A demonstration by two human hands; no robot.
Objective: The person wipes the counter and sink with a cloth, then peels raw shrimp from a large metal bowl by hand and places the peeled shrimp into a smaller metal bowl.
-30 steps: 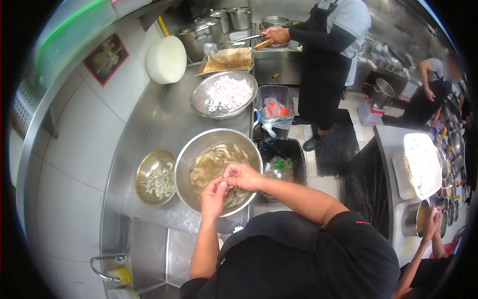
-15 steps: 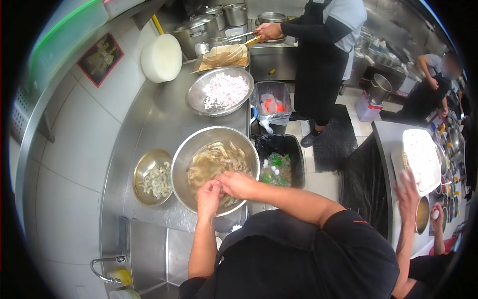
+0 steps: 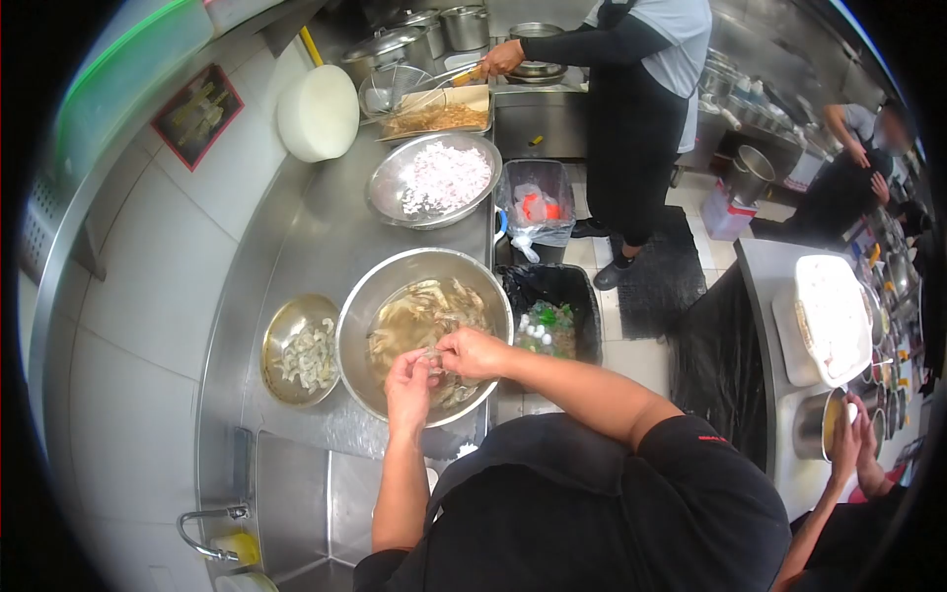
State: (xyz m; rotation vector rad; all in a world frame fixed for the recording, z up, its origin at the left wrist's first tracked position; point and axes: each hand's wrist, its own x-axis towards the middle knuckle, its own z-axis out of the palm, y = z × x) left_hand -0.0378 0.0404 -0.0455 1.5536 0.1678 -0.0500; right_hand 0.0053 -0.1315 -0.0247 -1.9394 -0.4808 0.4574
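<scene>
Fingers [image 3: 421, 366] of the left hand [image 3: 405, 390] are closed tog. on a small shrimp [image 3: 433, 357], thumb pressed against fingertips. In the head view, at frame ctr., it is also pinched by the right hand [image 3: 475, 353], thumb and forefinger tog., prob. b/c so slight a piece is steadied better from two sides; exact contact pts. can't be told, blurred. Both hands are held low over the lg. bowl [image 3: 352, 345], prob. so drips are caught there, w/ more shrimp [image 3: 424, 301] lying in cloudy liquid below.

Just left of it, the sm. bowl [image 3: 273, 347] is set close on the counter [image 3: 316, 222], prob. for a short reach by the left hand; pale pieces [image 3: 312, 357] are held in it. Upper ctr., the steel bowl [image 3: 383, 187] w/ chopped pink-white bits [image 3: 446, 178] is set further off, prob. for elbow room. Right of the lg. bowl, a lined bin [image 3: 588, 335] is stood beside the counter edge, prob. for easy access. Top ctr., a strainer [image 3: 388, 91] is held by its handle by a co-worker's hand [image 3: 503, 59], near a tray [image 3: 444, 116].
</scene>
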